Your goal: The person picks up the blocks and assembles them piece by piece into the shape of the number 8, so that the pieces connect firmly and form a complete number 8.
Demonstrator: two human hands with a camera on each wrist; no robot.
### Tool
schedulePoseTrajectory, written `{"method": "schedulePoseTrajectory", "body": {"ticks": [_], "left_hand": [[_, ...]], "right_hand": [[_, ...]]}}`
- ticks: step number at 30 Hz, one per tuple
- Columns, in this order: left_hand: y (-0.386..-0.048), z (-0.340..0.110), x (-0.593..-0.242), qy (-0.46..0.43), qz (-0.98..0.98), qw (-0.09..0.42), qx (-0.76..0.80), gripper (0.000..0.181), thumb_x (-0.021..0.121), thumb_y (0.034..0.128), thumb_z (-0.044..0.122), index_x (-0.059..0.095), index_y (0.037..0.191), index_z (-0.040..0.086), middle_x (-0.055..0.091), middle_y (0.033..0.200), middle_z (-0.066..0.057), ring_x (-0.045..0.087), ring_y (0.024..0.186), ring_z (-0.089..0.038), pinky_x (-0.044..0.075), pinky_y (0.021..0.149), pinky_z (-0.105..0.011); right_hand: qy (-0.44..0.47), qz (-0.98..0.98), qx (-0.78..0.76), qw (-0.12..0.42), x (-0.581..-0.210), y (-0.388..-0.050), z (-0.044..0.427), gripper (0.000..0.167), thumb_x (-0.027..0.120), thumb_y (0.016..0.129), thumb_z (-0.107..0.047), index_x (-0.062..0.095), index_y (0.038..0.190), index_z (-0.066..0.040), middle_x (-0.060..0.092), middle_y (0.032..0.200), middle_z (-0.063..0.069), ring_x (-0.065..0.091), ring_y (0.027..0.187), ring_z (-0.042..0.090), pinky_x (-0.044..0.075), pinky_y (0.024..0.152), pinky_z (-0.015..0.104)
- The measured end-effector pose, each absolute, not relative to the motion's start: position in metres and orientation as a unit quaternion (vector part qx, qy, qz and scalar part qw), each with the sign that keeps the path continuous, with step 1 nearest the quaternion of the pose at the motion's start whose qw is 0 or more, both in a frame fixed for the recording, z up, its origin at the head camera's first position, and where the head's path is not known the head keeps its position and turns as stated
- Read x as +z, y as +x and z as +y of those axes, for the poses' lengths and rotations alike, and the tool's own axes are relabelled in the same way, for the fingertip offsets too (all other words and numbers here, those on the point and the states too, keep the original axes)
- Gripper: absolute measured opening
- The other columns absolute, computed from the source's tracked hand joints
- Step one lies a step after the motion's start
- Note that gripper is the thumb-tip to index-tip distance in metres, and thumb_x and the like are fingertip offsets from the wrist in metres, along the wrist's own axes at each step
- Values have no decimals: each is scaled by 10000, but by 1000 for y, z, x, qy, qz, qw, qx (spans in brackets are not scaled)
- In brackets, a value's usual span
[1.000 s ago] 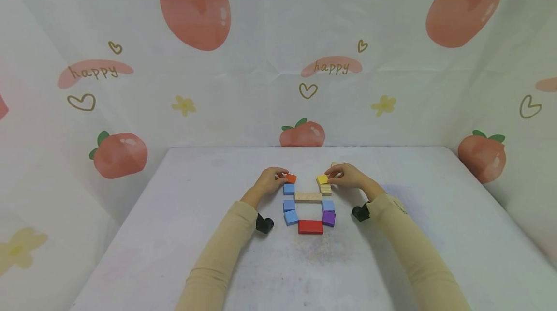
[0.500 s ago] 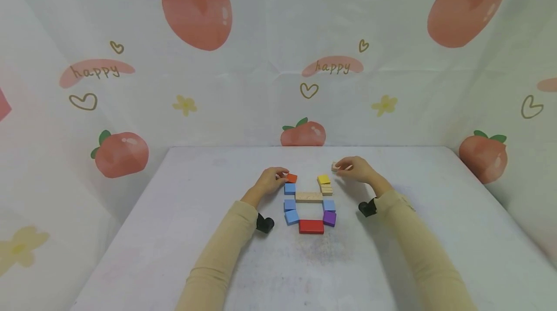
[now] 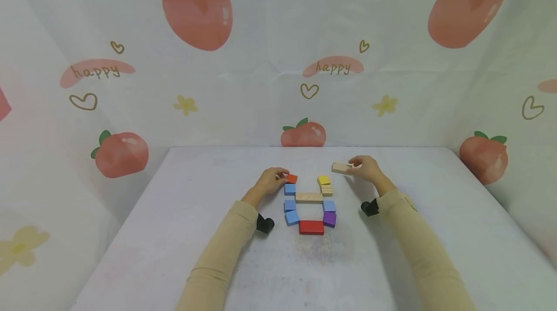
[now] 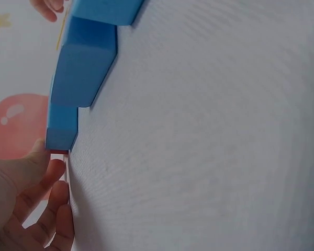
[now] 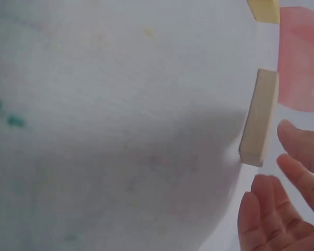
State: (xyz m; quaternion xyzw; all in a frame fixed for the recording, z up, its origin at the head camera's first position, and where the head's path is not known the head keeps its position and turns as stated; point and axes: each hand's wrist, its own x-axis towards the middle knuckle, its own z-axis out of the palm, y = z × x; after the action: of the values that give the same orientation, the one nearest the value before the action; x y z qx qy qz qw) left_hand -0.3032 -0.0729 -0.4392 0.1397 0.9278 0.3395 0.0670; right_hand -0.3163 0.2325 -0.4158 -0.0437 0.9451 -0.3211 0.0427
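Note:
My left hand (image 3: 269,181) pinches the left end of a small orange-red block (image 3: 292,179) on the table, at the far left of a block outline. In the left wrist view, only a thin red edge of that block shows behind the blue blocks (image 4: 83,68). At the far right, a plain wooden block (image 3: 341,168) lies on its own. Beside its right end is my right hand (image 3: 366,169), with thumb and fingers spread. The right wrist view shows a gap between these fingers and the wooden block.
The outline also has a yellow block (image 3: 324,180), a ridged wooden block (image 3: 326,190), a long wooden block (image 3: 309,198) across the middle, several blue blocks (image 3: 290,189), a purple block (image 3: 329,219) and a red block (image 3: 311,227). A printed cloth (image 3: 252,83) hangs behind the table (image 3: 183,233).
My right hand has left the yellow block and moved right and away to the plain wooden block, whose top now shows more fully. The left hand stays at the orange-red block.

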Motion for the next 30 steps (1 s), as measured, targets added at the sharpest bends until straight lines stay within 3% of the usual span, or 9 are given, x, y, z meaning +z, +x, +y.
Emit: {"method": "schedulePoseTrajectory", "body": {"ticks": [10, 30], "left_hand": [[-302, -73, -439, 144, 926, 70, 341, 287, 581, 911, 109, 615, 1193, 70, 636, 1077, -130, 582, 966, -244, 484, 877, -358], [-304, -73, -441, 143, 926, 65, 345, 292, 576, 914, 106, 611, 1200, 64, 633, 1071, -131, 582, 948, -237, 488, 859, -340]], "right_hand": [[1, 942, -324, 90, -426, -320, 233, 474, 607, 877, -162, 480, 1280, 52, 464, 1287, 325, 483, 1141, 431, 431, 940, 487], [-8, 947, -311, 75, -430, -322, 229, 423, 605, 888, -156, 513, 1237, 65, 539, 1188, 294, 527, 1047, 367, 457, 871, 426]]}}
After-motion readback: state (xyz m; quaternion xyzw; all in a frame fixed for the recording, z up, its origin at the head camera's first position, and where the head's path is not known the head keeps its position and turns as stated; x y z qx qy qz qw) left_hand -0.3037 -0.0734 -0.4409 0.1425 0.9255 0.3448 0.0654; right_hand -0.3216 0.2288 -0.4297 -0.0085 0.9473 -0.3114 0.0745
